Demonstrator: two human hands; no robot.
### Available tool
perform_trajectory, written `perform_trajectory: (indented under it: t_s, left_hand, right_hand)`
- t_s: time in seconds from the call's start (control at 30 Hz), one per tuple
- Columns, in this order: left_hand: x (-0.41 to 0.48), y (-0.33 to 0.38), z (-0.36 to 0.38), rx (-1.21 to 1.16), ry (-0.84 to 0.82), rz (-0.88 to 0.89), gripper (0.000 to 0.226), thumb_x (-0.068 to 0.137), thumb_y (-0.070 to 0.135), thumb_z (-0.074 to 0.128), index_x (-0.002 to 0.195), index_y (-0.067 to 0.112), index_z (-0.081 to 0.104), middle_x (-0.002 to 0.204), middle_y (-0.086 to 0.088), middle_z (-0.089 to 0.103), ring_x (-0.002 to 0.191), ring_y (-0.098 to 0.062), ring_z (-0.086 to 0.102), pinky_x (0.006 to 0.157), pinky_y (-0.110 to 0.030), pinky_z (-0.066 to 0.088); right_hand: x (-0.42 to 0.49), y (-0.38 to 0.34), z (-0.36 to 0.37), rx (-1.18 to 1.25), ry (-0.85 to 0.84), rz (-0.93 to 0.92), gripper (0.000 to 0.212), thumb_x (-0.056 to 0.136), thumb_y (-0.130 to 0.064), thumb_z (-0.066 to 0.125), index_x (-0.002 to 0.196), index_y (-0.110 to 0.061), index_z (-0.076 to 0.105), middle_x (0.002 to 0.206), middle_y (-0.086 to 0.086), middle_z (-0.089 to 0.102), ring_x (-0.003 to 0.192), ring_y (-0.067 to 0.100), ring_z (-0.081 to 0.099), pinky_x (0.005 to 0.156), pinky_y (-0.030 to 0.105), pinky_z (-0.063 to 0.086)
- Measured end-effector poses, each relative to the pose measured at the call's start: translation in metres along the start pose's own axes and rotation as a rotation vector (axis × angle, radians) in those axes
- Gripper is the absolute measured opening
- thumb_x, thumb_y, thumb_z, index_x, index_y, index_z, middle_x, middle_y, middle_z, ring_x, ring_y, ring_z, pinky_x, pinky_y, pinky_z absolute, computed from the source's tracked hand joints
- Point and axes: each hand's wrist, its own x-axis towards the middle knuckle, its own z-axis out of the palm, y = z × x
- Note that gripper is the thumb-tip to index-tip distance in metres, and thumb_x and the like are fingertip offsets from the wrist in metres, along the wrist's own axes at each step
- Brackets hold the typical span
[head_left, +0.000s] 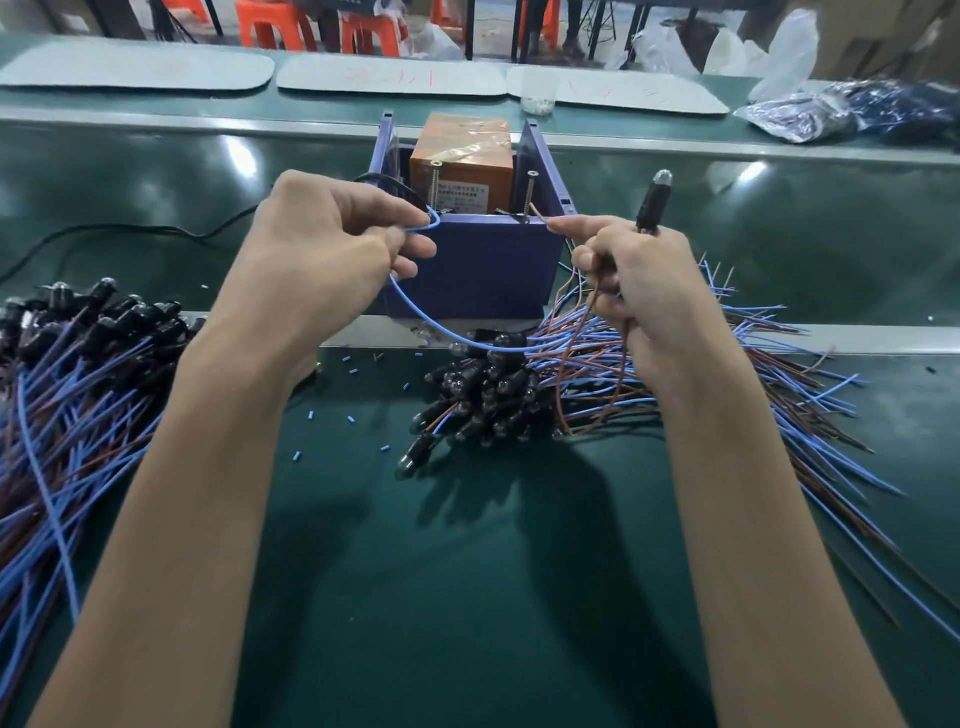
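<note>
My left hand (332, 244) pinches the end of a blue wire (415, 312) just in front of the purple box (478, 270). The wire curves down under the hand towards the middle pile. My right hand (623, 280) grips a black lamp holder (652, 202) that stands up out of the fist, and pinches a brown wire (540, 214) whose tip points at the box's top edge. An orange block (462, 156) sits inside the box with two upright screws beside it.
A heap of black lamp holders with blue and brown wires (488, 389) lies in the middle, fanning out to the right. Another heap (78, 374) lies at the left. Small blue insulation bits (353, 371) dot the green table. A black cable (130, 231) runs left from the box.
</note>
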Motion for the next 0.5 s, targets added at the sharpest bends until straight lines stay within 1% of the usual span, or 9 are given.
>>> perform_trajectory:
  t_s: [0.23, 0.33, 0.5]
  left_hand:
    - [-0.0021, 0.0043, 0.0003, -0.010, -0.016, 0.017, 0.035, 0.093, 0.002, 0.053, 0.077, 0.029, 0.070, 0.070, 0.013, 0.073, 0.059, 0.001, 0.061, 0.069, -0.012, 0.051]
    - [-0.0039, 0.0058, 0.0012, -0.018, -0.022, 0.030, 0.036, 0.093, 0.002, 0.054, 0.078, 0.030, 0.070, 0.069, 0.013, 0.072, 0.058, 0.002, 0.060, 0.066, -0.010, 0.051]
    - [-0.0059, 0.0081, 0.0031, 0.004, -0.034, 0.059, 0.035, 0.094, 0.001, 0.054, 0.081, 0.030, 0.068, 0.076, 0.012, 0.070, 0.058, 0.004, 0.061, 0.061, -0.006, 0.047]
  right_hand:
    - [-0.0012, -0.0012, -0.0002, -0.014, 0.007, 0.003, 0.040, 0.092, 0.004, 0.032, 0.089, -0.010, 0.070, 0.060, -0.002, 0.040, 0.042, 0.004, 0.022, 0.035, 0.012, 0.019]
    - [-0.0017, -0.0024, 0.0001, -0.009, 0.006, 0.009, 0.039, 0.091, 0.004, 0.032, 0.089, -0.009, 0.069, 0.061, -0.001, 0.039, 0.042, 0.004, 0.021, 0.034, 0.012, 0.018]
    - [-0.0026, -0.0030, 0.0006, -0.024, 0.027, 0.029, 0.038, 0.094, 0.002, 0.035, 0.082, -0.015, 0.067, 0.061, -0.002, 0.041, 0.035, 0.004, 0.025, 0.033, 0.011, 0.019]
